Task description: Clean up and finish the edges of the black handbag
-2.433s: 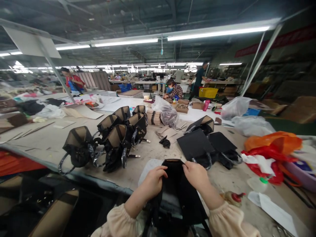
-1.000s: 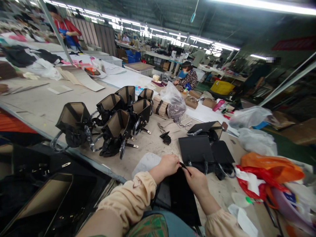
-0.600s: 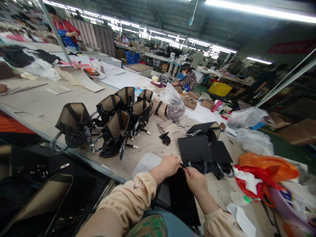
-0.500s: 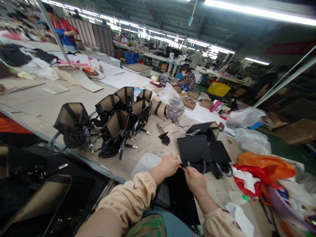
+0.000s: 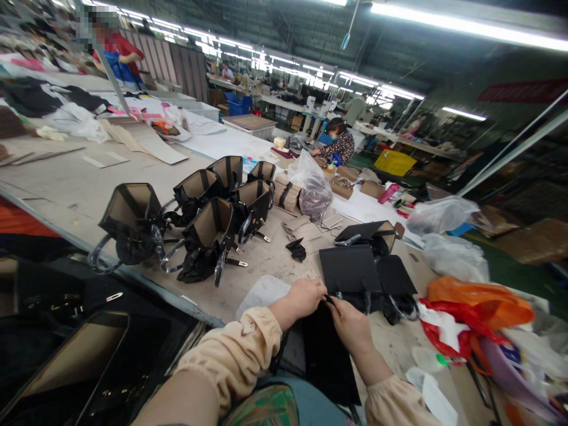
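Observation:
A black handbag (image 5: 328,355) stands close against my body at the table's near edge. My left hand (image 5: 305,300) pinches a thin black strip at the bag's upper end. Right beside it, my right hand (image 5: 350,322) grips the same black edge between thumb and fingers. The fingertips of both hands nearly meet, and the exact part between them is partly hidden. Just beyond my hands lie more black handbags (image 5: 348,269) with plastic-wrapped handles. A small scrap of black material (image 5: 296,249) rests on the table ahead of my left hand.
Several black handbags (image 5: 208,225) stand with their beige insides showing at the left. A clear plastic bag (image 5: 310,186) sits behind them. Orange and red plastic bags (image 5: 477,302) and a purple basin (image 5: 510,373) crowd the right. More black bags (image 5: 89,355) lie below the table edge at lower left.
Both hands stay almost in place, still pinching the black edge. The view has shifted slightly; the surrounding bags have not visibly moved.

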{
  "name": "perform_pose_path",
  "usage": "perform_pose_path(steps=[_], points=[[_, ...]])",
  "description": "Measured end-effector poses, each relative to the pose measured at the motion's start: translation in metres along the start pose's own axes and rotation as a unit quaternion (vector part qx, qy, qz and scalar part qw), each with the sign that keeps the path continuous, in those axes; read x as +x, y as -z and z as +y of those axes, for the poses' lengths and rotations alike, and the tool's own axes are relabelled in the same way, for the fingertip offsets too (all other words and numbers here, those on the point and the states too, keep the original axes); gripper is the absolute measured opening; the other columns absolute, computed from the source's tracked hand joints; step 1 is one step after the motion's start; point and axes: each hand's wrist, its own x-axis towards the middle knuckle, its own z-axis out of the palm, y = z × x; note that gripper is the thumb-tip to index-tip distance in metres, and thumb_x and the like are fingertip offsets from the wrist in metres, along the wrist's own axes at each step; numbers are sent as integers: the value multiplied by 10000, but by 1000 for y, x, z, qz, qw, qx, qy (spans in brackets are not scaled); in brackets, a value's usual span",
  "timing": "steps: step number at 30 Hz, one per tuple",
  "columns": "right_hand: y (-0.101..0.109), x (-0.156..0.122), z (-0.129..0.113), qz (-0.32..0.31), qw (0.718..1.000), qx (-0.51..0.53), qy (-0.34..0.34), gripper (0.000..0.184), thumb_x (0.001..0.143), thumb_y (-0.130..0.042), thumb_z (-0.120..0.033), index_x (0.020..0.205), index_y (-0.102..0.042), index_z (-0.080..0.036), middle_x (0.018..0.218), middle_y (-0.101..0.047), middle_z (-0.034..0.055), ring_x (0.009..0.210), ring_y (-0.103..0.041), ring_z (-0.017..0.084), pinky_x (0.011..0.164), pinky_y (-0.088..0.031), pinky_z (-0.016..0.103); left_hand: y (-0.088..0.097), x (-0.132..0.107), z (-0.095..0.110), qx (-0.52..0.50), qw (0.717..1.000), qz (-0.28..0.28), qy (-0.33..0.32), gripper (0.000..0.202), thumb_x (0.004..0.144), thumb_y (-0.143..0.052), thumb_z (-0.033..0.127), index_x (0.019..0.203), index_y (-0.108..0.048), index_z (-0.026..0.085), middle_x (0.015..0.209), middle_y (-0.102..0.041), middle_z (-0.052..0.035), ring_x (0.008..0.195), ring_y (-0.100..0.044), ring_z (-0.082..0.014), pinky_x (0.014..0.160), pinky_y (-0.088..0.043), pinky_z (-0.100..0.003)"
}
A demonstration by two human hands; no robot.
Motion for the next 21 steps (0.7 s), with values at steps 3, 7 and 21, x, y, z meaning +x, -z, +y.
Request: perform_pose_path(steps=[3,7,21], points=[[2,1,-1,-6,1000,2,0,323,934,-394,-309,1054,-663,-178,931,-704,59,807,-647,157,677,-421,207,0,1,2,8,1000,4,0,157,860,-494,260,865,-623,172,877,-633,-70,820,-603,-186,698,-468,-284],[3,2,-1,-9,1000,3,-8,312,930,-403,-305,1044,-663,-176,934,-706,60,813,-650,162,670,-421,206,-1,2,4,11,1000,8,2,150,861,-492,256,851,-610,163,871,-639,-71,824,-614,-189,706,-470,-283],[0,7,5,-2,997,73,-4,290,911,-430,-325,1011,-666,-189,951,-697,52,860,-641,161,782,-448,231,-7,5,4,6,1000,16,10,154,859,-461,227,828,-597,162,850,-648,-66,807,-619,-188,707,-481,-285]])
